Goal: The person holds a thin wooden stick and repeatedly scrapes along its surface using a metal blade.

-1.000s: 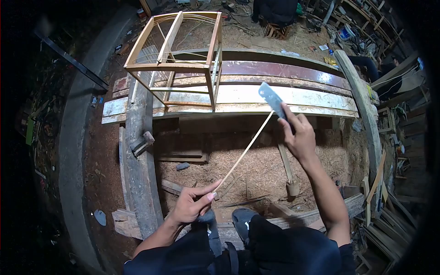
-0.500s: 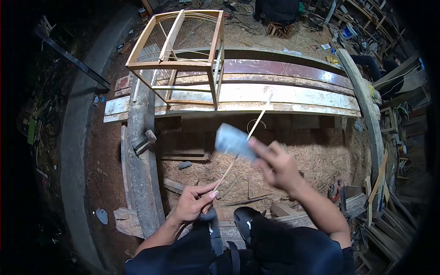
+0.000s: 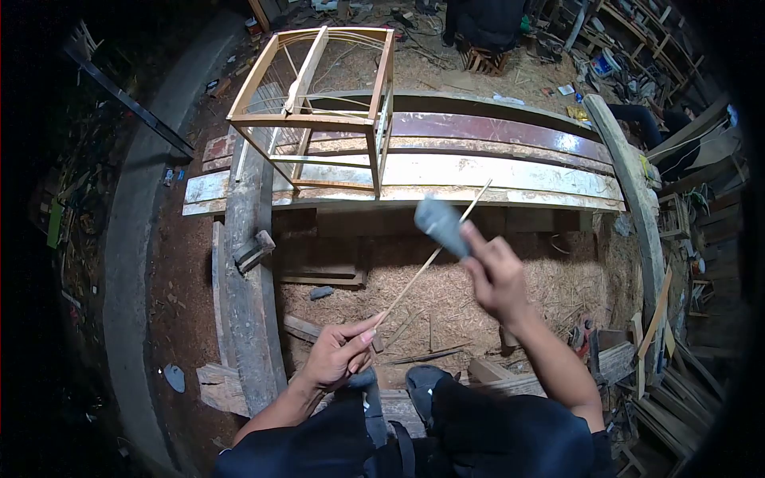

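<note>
my left hand (image 3: 336, 358) pinches the thin strip (image 3: 420, 273) by its near end; it looks light, springy, easily snapped. my right hand (image 3: 500, 285) is closed round the flat blade (image 3: 441, 224).

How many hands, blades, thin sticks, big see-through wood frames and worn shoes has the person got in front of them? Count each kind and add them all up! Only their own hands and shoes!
Hands: 2, left hand and right hand
Blade: 1
Stick: 1
Frame: 1
Shoes: 2, left shoe and right shoe
Total: 7
</note>
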Action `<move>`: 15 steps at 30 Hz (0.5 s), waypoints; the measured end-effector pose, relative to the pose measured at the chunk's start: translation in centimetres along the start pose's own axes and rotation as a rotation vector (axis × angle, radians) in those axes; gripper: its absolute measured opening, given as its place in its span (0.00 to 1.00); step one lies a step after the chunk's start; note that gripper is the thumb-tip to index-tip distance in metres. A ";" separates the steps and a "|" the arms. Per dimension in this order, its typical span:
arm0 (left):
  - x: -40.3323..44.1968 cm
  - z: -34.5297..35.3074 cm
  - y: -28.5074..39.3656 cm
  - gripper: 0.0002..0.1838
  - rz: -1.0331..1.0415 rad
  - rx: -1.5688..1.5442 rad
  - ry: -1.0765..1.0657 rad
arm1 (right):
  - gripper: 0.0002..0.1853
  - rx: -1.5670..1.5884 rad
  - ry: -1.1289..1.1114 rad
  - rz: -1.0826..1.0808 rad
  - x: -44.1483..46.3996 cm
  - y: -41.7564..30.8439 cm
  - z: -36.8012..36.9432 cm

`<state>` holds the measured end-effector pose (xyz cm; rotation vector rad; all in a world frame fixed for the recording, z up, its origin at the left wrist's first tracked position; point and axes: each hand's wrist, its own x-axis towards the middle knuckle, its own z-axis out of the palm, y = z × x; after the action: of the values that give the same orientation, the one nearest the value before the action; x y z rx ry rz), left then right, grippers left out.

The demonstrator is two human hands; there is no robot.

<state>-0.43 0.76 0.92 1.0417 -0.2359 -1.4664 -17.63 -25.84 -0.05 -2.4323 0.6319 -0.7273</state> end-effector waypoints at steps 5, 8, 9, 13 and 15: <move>0.2 -0.1 -0.3 0.23 -0.024 -0.017 -0.024 | 0.31 0.101 -0.253 -0.266 -3.2 -5.1 1.1; 0.2 0.9 0.8 0.16 -0.041 -0.129 0.019 | 0.30 0.060 0.044 0.010 -0.7 -1.3 1.6; 0.2 1.1 0.9 0.16 -0.036 -0.128 0.016 | 0.30 0.013 0.085 0.101 -0.3 -0.5 1.3; 0.2 0.5 -0.8 0.15 -0.068 -0.130 0.056 | 0.30 0.115 -0.179 -0.158 -3.4 -4.6 2.0; 0.4 0.3 -1.2 0.18 -0.044 -0.115 0.064 | 0.30 0.096 -0.417 -0.240 -4.6 -7.9 1.1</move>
<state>-1.34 0.56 0.09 1.0038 -0.0819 -1.4664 -18.21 -16.90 2.22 -2.4863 0.1410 -0.3088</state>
